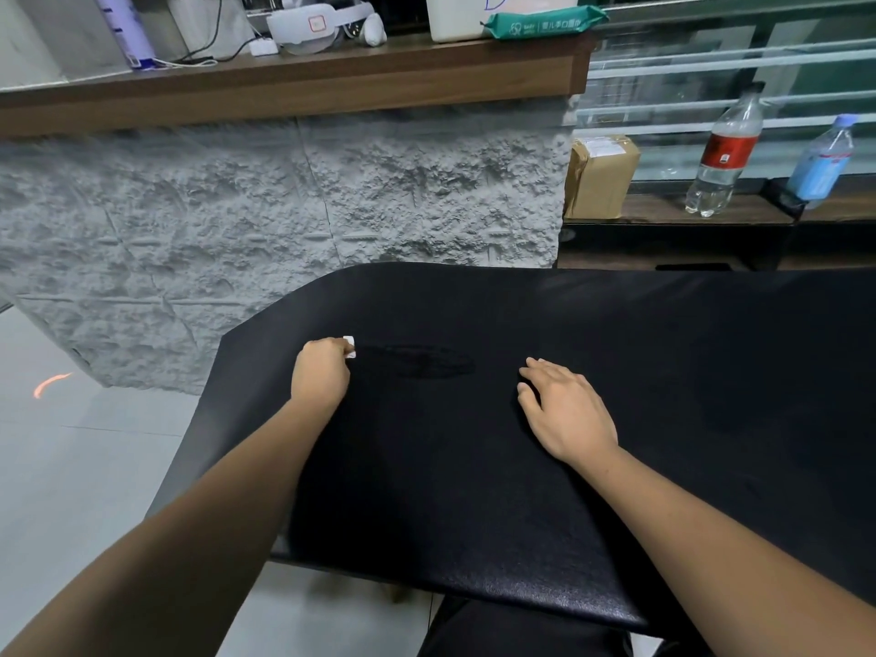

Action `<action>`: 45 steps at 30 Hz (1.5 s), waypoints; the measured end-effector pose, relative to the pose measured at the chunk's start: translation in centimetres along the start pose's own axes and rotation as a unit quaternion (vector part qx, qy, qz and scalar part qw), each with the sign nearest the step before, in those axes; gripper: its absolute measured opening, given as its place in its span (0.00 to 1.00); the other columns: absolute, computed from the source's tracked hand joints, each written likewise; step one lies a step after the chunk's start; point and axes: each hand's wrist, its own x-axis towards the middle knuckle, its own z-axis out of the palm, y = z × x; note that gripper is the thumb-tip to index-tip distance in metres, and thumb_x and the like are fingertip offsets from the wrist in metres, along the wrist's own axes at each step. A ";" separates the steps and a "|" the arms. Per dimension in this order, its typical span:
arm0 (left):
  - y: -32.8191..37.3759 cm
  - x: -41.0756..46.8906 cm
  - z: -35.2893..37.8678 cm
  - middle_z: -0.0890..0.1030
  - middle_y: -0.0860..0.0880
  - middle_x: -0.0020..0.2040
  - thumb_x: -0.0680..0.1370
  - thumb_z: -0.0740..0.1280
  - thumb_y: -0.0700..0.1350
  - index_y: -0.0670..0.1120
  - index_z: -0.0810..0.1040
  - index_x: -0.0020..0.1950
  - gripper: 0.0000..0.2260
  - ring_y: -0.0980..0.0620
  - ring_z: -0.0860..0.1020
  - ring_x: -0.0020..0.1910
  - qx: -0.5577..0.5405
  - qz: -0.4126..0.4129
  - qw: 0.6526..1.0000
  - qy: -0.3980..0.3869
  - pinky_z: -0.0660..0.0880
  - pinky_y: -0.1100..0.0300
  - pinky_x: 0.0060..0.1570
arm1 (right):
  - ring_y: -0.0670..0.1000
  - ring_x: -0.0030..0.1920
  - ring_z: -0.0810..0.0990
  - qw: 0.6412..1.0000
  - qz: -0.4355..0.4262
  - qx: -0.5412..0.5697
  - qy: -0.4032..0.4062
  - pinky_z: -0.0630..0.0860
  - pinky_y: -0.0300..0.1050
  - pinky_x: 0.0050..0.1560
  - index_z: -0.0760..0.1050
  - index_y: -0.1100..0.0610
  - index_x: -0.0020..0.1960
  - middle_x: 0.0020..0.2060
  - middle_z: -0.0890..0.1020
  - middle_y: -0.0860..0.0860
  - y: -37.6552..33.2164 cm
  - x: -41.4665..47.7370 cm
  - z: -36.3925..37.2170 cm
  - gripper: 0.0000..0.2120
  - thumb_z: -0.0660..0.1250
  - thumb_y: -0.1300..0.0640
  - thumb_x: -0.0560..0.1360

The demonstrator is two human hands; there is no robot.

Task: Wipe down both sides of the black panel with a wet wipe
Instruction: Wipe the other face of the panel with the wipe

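While the left hand (320, 372) is closed around the wet wipe (350, 346) to rub the black panel (474, 490), the right hand (564, 412) lies flat with fingers spread, probably steadying it.

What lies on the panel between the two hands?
In the head view, only a damp streak on the black panel lies between the left hand, gripping the wet wipe, and the right hand.

My left hand (320, 374), fist closed around a small white wipe (349, 346), sits left of frame centre, forearm stretching to the lower left corner. My right hand (566, 412) lies flat, fingers spread, arm reaching to the lower right.
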 end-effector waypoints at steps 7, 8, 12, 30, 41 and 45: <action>2.4 -0.1 1.6 0.86 0.44 0.50 0.73 0.59 0.27 0.42 0.85 0.53 0.19 0.39 0.83 0.47 -0.009 -0.018 1.000 0.006 0.81 0.50 0.49 | 0.43 0.79 0.63 1.000 0.000 -0.005 0.002 0.60 0.46 0.78 0.75 0.49 0.74 0.77 0.72 0.44 0.0 0.0 0.1 0.22 0.54 0.43 0.86; 3.1 -0.1 1.9 0.85 0.44 0.49 0.73 0.60 0.27 0.42 0.85 0.53 0.19 0.40 0.83 0.47 -0.004 -0.010 1.000 0.002 0.81 0.50 0.49 | 0.43 0.79 0.64 1.000 0.000 -0.005 0.003 0.61 0.46 0.78 0.75 0.49 0.74 0.77 0.72 0.44 -0.1 0.0 0.1 0.22 0.54 0.43 0.86; 7.3 -0.1 3.5 0.80 0.46 0.41 0.74 0.61 0.30 0.46 0.85 0.54 0.18 0.41 0.82 0.46 0.019 0.031 0.999 -0.036 0.77 0.55 0.44 | 0.43 0.79 0.63 1.000 -0.001 -0.006 0.002 0.60 0.46 0.78 0.75 0.49 0.74 0.77 0.71 0.44 -0.1 0.0 0.1 0.22 0.54 0.43 0.86; 16.7 2.4 5.2 0.76 0.43 0.71 0.80 0.69 0.37 0.47 0.71 0.77 0.26 0.42 0.78 0.68 0.129 0.108 0.952 -0.257 0.74 0.53 0.61 | 0.43 0.80 0.62 1.000 -0.002 -0.002 -0.008 0.61 0.48 0.80 0.73 0.48 0.76 0.78 0.70 0.44 0.1 0.0 0.0 0.23 0.53 0.43 0.86; 5.7 2.8 3.4 0.75 0.42 0.56 0.82 0.65 0.36 0.51 0.84 0.66 0.17 0.39 0.80 0.50 0.059 0.082 0.994 -0.038 0.79 0.48 0.58 | 0.43 0.79 0.63 1.000 -0.001 -0.002 -0.002 0.59 0.45 0.78 0.74 0.49 0.75 0.77 0.71 0.43 0.2 0.0 0.0 0.23 0.54 0.43 0.86; 3.3 3.3 2.6 0.76 0.40 0.55 0.81 0.64 0.34 0.51 0.84 0.68 0.20 0.37 0.80 0.50 0.051 0.055 0.997 -0.020 0.78 0.47 0.58 | 0.42 0.79 0.63 1.000 0.001 -0.001 -0.002 0.60 0.44 0.78 0.74 0.48 0.75 0.77 0.71 0.43 0.2 0.0 0.0 0.22 0.54 0.43 0.86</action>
